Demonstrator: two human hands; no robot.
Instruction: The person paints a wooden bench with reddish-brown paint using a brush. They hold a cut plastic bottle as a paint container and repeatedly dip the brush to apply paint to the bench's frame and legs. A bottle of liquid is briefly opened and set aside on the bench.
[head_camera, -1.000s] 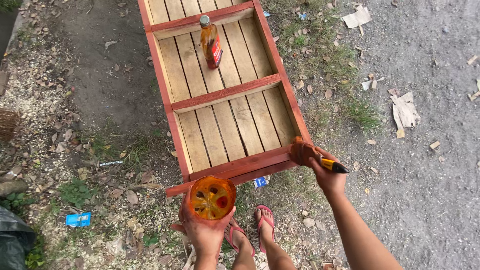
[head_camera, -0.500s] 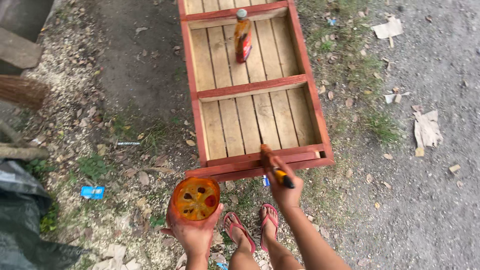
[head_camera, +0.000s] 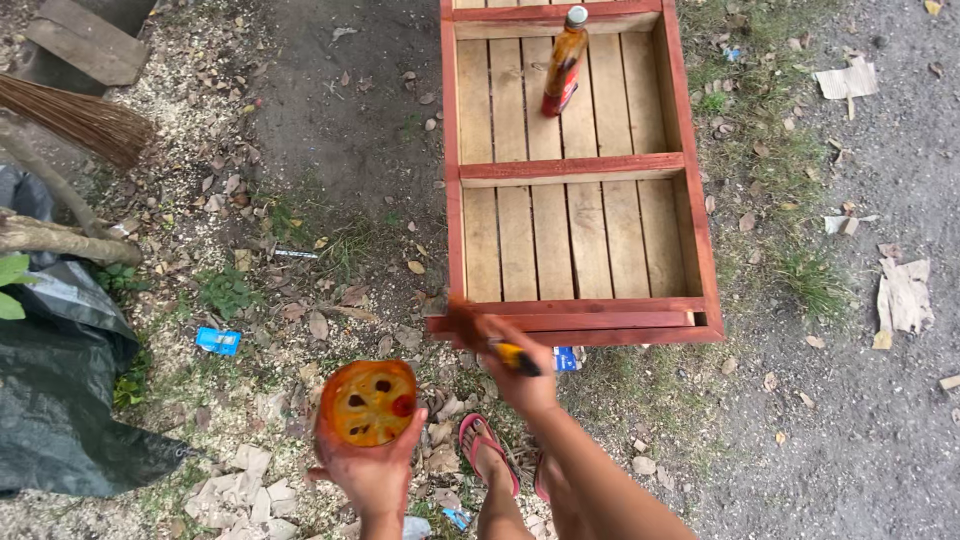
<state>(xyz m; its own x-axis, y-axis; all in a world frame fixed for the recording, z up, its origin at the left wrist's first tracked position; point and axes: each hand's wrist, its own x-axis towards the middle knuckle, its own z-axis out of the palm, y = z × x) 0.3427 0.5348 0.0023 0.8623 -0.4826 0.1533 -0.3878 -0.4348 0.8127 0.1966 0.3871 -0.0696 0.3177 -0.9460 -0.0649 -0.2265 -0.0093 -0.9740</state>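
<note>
- Both hands are busy: the left hand (head_camera: 372, 468) is wrapped round a small open container of orange-red stain (head_camera: 367, 403), cupping it from below and holding it out over the littered ground (head_camera: 300, 330).
- Right hand (head_camera: 520, 375) is closed on a paintbrush (head_camera: 492, 340) with a yellow-and-dark handle; its bristle end, blurred, sits at or just above the near left corner of the red-stained wooden rack (head_camera: 575, 318). Whether the bristles touch the wood cannot be told.
- The rack lies flat on the ground, its frame red and its slats bare pale wood; an amber glass bottle (head_camera: 563, 62) stands upright in the far compartment.
- Spill risk: the container is open and carried in one palm. A tilt of the wrist would likely slop stain onto the fingers, the pink sandals (head_camera: 487, 452) just beside it, or the dirt.
- Drip risk: a loaded brush passing over the pale slats could well spot them, leaving blotches.
- Contamination risk: dry leaves and sawdust lie right beside the rack, so grit may stick to wet stain.
- Footing looks uneven; a stumble near the rack could knock the bottle over.
</note>
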